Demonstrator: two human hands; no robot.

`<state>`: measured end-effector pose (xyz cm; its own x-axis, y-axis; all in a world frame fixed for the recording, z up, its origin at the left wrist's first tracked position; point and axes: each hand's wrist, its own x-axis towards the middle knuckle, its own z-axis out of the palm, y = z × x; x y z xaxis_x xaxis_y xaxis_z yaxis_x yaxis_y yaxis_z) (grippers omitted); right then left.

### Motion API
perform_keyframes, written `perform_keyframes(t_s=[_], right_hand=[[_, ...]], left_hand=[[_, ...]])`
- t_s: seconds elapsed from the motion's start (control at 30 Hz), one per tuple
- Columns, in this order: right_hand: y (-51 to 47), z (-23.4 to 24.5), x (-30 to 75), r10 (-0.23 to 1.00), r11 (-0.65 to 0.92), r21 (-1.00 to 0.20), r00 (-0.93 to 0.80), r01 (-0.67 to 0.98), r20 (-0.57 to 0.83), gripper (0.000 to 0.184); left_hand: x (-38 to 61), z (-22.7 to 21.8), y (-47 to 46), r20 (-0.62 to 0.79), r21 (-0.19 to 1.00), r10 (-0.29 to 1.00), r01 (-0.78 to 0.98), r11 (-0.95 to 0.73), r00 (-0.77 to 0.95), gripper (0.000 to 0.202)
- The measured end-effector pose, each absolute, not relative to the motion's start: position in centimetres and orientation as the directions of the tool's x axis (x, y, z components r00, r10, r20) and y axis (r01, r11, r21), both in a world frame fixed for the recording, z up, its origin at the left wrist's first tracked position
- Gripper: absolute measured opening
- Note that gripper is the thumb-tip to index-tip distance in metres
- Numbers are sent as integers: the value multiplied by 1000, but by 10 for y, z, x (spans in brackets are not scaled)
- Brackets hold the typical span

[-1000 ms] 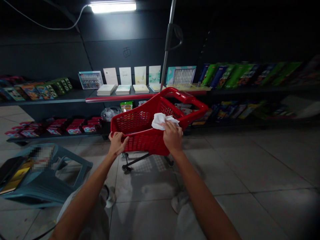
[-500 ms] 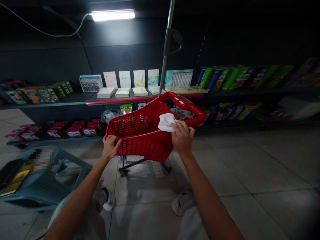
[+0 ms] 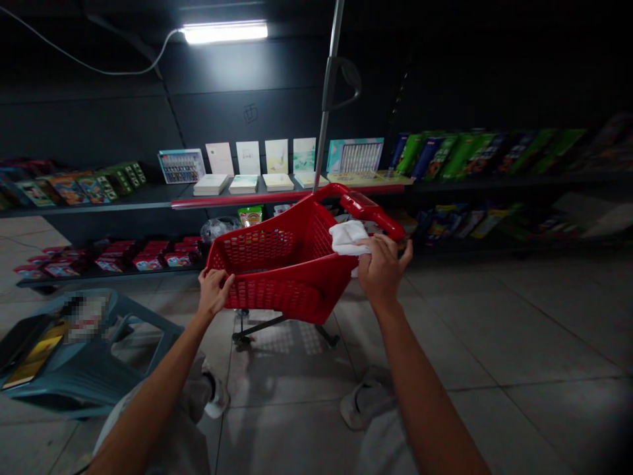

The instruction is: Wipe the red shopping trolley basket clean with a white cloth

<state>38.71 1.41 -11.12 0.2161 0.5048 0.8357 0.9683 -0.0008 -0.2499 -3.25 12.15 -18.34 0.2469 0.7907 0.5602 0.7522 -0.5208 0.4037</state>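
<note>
In front of me stands a red plastic shopping cart [image 3: 277, 287] with a perforated basket and dark wheeled legs. My left hand [image 3: 213, 292] is closed over the rim at the basket's left front corner. My right hand [image 3: 383, 267] grips a folded white cloth [image 3: 350, 237], which lies against the upper right end of the cart's rim, just below the handle [image 3: 373, 214]. The fingers of the right hand partly hide the cloth and the rim beneath. The basket's inside shows no goods.
Behind the cart runs a dark shelf with upright booklets [image 3: 275, 156], green and blue packs [image 3: 459, 155] and red packages [image 3: 148, 256] lower down. A metal pole [image 3: 324, 132] rises behind the cart. At left stands a blue-grey stool [image 3: 113, 343] with items on it.
My right hand has moved right along the rim with the white cloth, toward the handle end. The left hand stays on the basket corner, and the cart has shifted very slightly left.
</note>
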Motion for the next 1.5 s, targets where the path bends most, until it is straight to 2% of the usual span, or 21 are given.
perform_keyframes(t_s=[0.23, 0.47, 0.73, 1.0, 1.1, 1.23, 1.3, 1.43, 1.5], right_hand=[[9, -110, 382, 511, -14, -279, 247, 960, 823, 38], [4, -106, 370, 531, -37, -251, 232, 967, 815, 29], [5, -95, 371, 517, -13, -216, 191, 976, 835, 20], [-6, -87, 355, 570, 29, -187, 137, 982, 810, 19], [-11, -86, 348, 598, 41, -170, 112, 985, 793, 21], [-21, -80, 333, 620, 56, -161, 92, 985, 779, 21], [-28, -75, 322, 645, 80, -162, 72, 984, 761, 19], [-46, -63, 294, 707, 150, -145, -4, 978, 707, 16], [-54, -59, 279, 731, 182, -123, -51, 976, 681, 17]], left_hand=[[-27, -182, 113, 535, 391, 811, 782, -485, 236, 36], [-21, -182, 104, 538, 349, 805, 804, -481, 248, 38], [-29, -181, 118, 551, 398, 811, 792, -462, 196, 41], [-25, -177, 123, 578, 357, 798, 825, -437, 172, 34], [-2, -172, 100, 610, 301, 745, 790, -534, 271, 32], [36, -169, 68, 585, 261, 657, 656, -708, 476, 47], [56, -172, 53, 597, 269, 650, 646, -714, 470, 61], [94, -191, 26, 583, 286, 642, 613, -736, 499, 106], [109, -202, 16, 590, 300, 642, 606, -737, 489, 115]])
